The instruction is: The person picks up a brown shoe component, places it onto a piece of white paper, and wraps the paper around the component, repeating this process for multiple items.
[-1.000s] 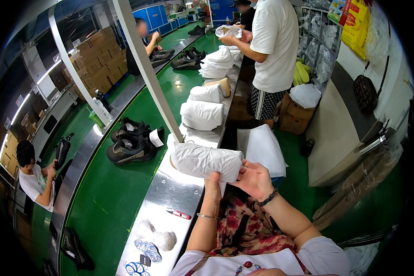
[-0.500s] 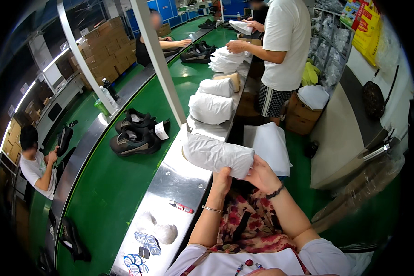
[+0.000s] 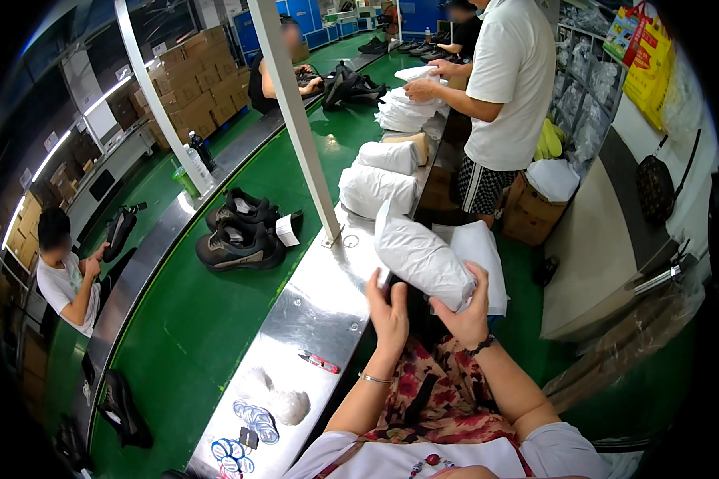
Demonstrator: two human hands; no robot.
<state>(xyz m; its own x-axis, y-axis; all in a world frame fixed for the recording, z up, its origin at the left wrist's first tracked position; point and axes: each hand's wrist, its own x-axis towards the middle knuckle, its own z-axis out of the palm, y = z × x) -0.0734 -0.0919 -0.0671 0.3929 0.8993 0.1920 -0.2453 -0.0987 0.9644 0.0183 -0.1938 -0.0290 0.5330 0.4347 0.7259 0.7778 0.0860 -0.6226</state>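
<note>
A white paper-wrapped bundle hangs tilted over the inner edge of the metal ledge, its near right end lower. My right hand grips that lower end, thumb on the near side and fingers round the far side. Just below the bundle's left part is my left hand, its thumb and fingers apart, seemingly off the paper. What the wrapping contains is hidden. Further along the ledge lie another white wrapped bundle and a smaller one.
A metal post rises from the ledge. Red-handled snips and round stickers lie on it. Dark shoes sit on the green belt. White sheets are at my right. Co-workers stand and sit along the line.
The bundle has swung to the right and tilted, its right end dropping. My left hand has come away from its underside, while my right hand keeps its hold.
</note>
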